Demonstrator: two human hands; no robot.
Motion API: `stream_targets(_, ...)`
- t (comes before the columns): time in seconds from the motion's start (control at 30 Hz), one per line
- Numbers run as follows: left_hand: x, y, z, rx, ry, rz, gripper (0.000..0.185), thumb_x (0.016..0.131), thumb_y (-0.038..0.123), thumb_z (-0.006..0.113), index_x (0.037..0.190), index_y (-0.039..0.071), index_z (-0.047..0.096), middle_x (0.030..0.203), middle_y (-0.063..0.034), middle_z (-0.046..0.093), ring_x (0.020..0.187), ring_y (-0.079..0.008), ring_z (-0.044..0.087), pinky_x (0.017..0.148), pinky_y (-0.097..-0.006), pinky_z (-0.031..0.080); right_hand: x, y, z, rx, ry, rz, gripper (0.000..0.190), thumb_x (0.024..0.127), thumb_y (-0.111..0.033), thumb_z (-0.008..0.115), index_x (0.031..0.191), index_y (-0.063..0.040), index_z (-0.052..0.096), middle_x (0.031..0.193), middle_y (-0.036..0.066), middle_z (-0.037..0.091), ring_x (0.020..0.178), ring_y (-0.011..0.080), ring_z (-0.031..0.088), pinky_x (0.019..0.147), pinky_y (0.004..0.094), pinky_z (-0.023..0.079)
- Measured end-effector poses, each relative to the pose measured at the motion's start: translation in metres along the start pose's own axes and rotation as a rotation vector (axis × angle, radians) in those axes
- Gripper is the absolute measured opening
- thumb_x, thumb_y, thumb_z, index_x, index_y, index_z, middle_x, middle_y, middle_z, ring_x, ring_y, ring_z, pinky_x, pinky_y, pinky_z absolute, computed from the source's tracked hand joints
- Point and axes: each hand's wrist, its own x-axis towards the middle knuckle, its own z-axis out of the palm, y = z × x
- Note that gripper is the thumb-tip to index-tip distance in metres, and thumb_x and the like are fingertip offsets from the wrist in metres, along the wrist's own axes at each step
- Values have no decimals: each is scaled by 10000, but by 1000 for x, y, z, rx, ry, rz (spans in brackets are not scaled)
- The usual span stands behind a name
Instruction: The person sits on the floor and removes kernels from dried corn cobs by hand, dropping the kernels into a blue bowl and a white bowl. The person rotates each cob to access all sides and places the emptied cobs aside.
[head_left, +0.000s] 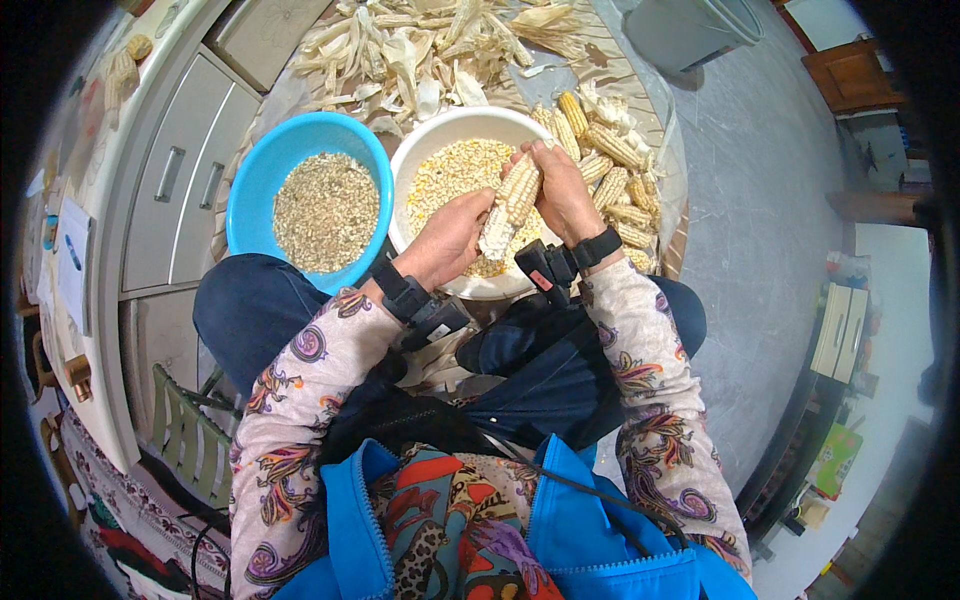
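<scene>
Over a white plastic basin (401, 187), both hands hold an ear of dried corn (520, 191) at a slant. Its upper part carries rows of pale kernels, while the lower end near my left fingers looks white and bare; a second cob there cannot be ruled out. My left hand (450, 229) grips the lower end, and my right hand (561, 187) wraps around the upper end. Loose yellow and cream corn kernels (457, 172) lie in the basin below. Left of it, a blue plastic basin (238, 195) holds greyish-beige grains or fragments (326, 214).
Several dried corn ears (615, 142) are piled right of the white basin. Corn husks (420, 52) spread over the floor sheet ahead. A grey bucket (690, 34) stands far right. Cabinets (180, 172) line the left side, with a green folding stool (191, 435) below.
</scene>
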Motion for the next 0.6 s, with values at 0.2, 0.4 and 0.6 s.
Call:
stream_targets(0.2,-3,3,3,269,-53,55,259,931,160,391,1035,-35,526,926,-70,578,841,-109,533,770,-261,433,-1,-2,1,24,-75,-13,214,942,-193,381,992,5,446,838,102,546,769,209,574,717,328,490)
stream_targets(0.4,-2,-1,-1,289,-15,98,285,946,199,381,1009,-27,542,895,-41,570,811,-83,508,746,-245,418,-3,-3,3,-6,-60,-33,221,942,-189,372,1007,12,439,845,104,547,797,215,581,726,326,496)
stream_targets(0.6,4,-3,-5,334,-45,69,314,949,200,394,1132,-42,476,1056,-110,563,927,-143,556,832,-279,456,-2,3,5,-91,-63,-95,214,939,-189,386,1018,4,437,862,99,541,780,202,574,713,320,494)
